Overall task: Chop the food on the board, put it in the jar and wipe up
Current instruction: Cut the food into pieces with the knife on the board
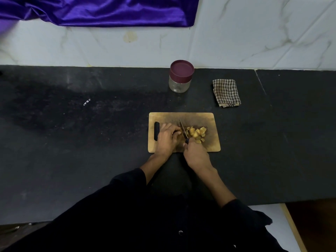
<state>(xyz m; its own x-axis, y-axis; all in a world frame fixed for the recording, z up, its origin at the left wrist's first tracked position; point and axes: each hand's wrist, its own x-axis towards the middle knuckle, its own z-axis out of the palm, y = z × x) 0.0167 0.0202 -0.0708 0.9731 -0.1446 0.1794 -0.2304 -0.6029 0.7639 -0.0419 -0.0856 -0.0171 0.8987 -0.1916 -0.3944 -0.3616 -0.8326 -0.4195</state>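
A wooden cutting board lies on the black counter. Yellow-brown chopped food pieces are heaped on its right half. My right hand grips a knife by the handle, blade pointing away, edge down just left of the heap. My left hand is curled over a remaining piece of food on the board, fingertips close to the blade; that piece is mostly hidden. A clear glass jar with its maroon lid on stands behind the board. A folded checked cloth lies to the jar's right.
The black stone counter stretches wide on both sides, with a seam at the far right. A white marble wall backs it, and purple fabric hangs at the top left. The counter's front edge runs near my dark sleeves.
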